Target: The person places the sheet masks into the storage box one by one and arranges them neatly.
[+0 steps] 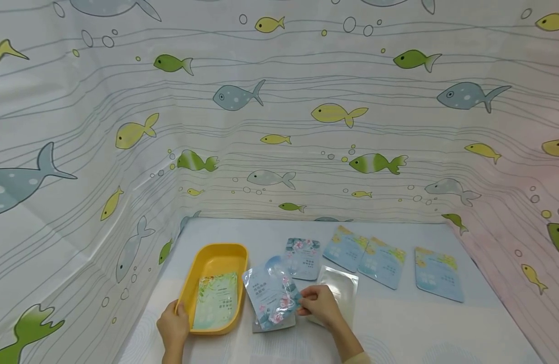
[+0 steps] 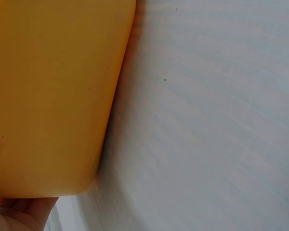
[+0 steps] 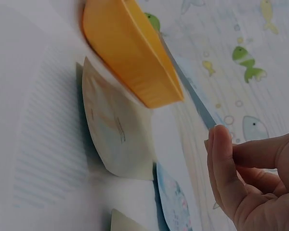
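My left hand (image 1: 173,323) grips the near left rim of a yellow tray (image 1: 188,288), its fingers against the outside wall in the left wrist view. Inside the tray lies a green and white sachet (image 1: 215,301) with leaf prints. Between thumb and fingers, my right hand (image 1: 319,305) pinches the right edge of a blue floral sachet (image 1: 267,293), raised and tilted beside the tray. Edge-on, that sachet (image 3: 188,84) shows as a thin strip in the right wrist view. Underneath it a silvery packet (image 1: 274,326) lies on the table, mostly hidden.
Another silver packet (image 1: 340,290) lies partly behind my right hand. Farther back is a second floral sachet (image 1: 303,258). Three blue sachets with yellow tops, one of them (image 1: 438,275) at the far right, lie on the table. Fish-patterned sheeting (image 1: 279,121) walls the table's back and sides.
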A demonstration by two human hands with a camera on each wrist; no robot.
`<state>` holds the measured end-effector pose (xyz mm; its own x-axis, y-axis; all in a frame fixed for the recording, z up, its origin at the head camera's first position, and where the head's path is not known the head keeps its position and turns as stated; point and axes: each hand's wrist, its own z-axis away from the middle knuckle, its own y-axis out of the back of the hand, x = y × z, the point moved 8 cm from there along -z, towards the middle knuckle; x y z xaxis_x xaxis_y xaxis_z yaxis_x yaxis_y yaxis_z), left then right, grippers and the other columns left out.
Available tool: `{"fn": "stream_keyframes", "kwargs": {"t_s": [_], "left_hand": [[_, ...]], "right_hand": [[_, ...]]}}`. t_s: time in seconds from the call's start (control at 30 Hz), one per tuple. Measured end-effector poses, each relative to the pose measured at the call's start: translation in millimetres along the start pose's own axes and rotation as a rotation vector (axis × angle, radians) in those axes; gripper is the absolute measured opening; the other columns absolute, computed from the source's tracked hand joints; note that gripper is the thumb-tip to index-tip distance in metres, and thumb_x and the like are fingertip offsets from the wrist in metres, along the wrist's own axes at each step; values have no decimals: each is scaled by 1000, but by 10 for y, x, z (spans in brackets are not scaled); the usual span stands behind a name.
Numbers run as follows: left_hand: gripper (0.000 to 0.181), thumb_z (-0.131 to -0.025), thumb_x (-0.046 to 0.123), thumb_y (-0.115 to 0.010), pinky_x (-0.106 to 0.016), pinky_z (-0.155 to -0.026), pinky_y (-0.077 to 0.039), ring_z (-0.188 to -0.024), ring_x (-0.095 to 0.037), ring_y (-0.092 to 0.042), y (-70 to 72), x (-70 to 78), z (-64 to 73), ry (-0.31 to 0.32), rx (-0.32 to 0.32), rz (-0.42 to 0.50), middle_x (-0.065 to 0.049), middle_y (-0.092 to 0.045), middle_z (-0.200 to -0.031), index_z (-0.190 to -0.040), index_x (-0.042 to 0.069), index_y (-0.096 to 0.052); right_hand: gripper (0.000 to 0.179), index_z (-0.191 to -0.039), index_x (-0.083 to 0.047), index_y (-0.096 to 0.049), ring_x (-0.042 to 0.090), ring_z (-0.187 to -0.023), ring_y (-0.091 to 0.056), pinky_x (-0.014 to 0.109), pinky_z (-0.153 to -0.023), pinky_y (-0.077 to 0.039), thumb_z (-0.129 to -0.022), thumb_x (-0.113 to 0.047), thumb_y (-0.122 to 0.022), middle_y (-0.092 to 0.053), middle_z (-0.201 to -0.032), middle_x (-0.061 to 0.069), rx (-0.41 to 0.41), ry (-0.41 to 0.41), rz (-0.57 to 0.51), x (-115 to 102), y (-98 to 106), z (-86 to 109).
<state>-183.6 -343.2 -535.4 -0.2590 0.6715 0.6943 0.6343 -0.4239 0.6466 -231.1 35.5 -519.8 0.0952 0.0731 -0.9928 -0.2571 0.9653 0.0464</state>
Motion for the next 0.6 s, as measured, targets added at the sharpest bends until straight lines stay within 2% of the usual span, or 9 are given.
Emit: {"fn": "stream_keyframes", "kwargs": {"t_s": [0.37, 0.6], "left_hand": [[24, -89, -1, -51, -61, -81, -41, -93, -58, -54, -20, -30, -5, 20, -16, 3, -38, -59, -101, -103, -19, -57], [23, -89, -2, -52, -61, -81, -41, -93, -58, -54, -18, -35, -8, 24, -18, -3, -38, -59, -101, -104, -19, -57]], "right_hand": [[13, -91, 19, -57, 17, -55, -66, 30, -57, -56, -79, 13, -57, -61, -69, 15, -28, 2, -38, -1, -275, -76], [11, -89, 18, -57, 16, -54, -65, 30, -56, -56, -78, 15, -56, -59, -68, 12, -10, -22, -57, 31, -384, -97]]}}
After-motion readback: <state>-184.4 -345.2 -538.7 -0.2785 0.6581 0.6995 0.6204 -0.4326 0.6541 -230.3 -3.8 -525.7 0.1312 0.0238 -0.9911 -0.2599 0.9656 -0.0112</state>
